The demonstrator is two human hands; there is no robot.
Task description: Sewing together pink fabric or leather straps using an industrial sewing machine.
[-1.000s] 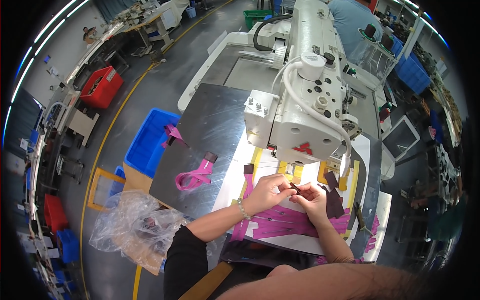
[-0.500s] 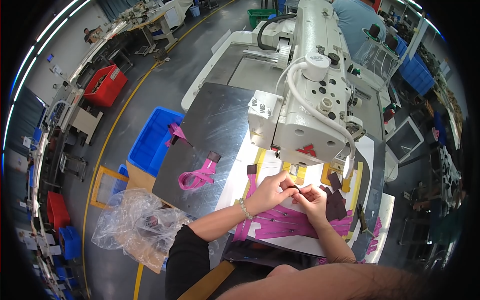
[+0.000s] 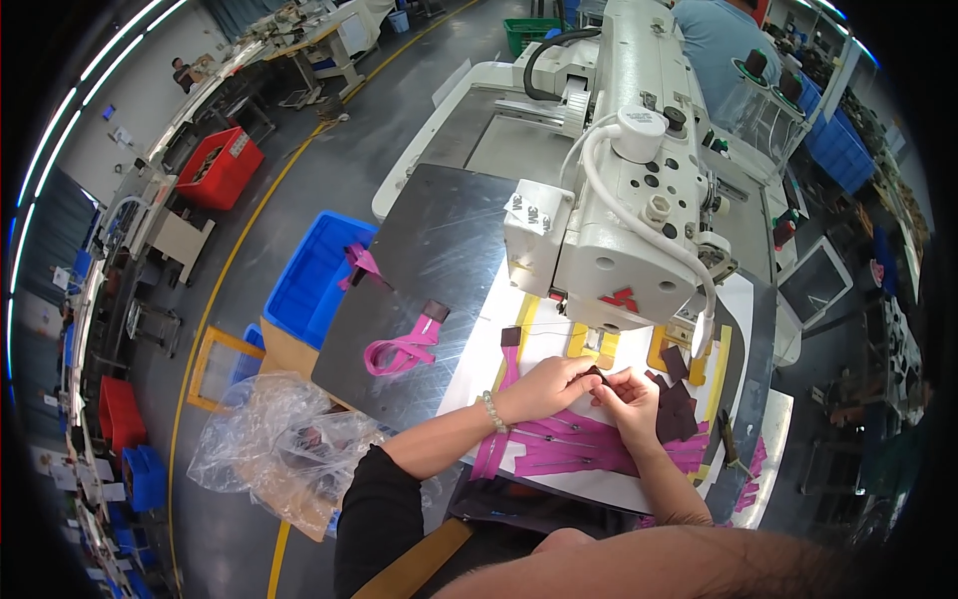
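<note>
My left hand [image 3: 549, 389] and my right hand [image 3: 631, 401] meet in front of the sewing machine head [image 3: 624, 270]. Their thumbs and fingertips pinch a small dark brown patch [image 3: 597, 374], mostly hidden by the fingers. Below them, several magenta zippers [image 3: 574, 447] lie side by side on the white sheet. Beside my left wrist runs one magenta zipper strip [image 3: 510, 367] with a dark brown end tab [image 3: 511, 336]. To the right of my right hand sits a loose pile of dark brown patches [image 3: 679, 414].
A looped magenta zipper [image 3: 399, 351] rests on the metal plate [image 3: 399, 260]. Another hangs over the blue bin [image 3: 309, 275]. Clear plastic bags [image 3: 289, 439] bulge at the left. Thread snips [image 3: 730, 444] lie at the right edge. Yellow clamp plates [image 3: 596, 346] sit under the machine head.
The view has shifted slightly. Both hands stay together at the small dark brown patch, with their fingers moving a little around it.
</note>
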